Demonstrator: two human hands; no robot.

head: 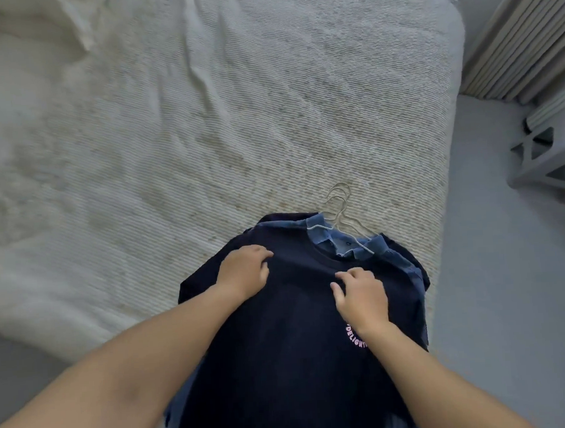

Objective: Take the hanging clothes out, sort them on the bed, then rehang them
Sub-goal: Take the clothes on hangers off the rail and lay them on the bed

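Bed (pixel 202 119): clothes stack on wire hangers (pixel 340 207).
Left hand (pixel 245 272) and right hand (pixel 362 296) rest loosely curled on navy T-shirt (pixel 282 346), gripping nothing.

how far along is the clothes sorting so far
Done: a stack of clothes is out and lying on the bed, hangers still in. In hand: the left hand and right hand rest on the top navy t-shirt, with a denim shirt beneath. Left: separating them and rehanging.
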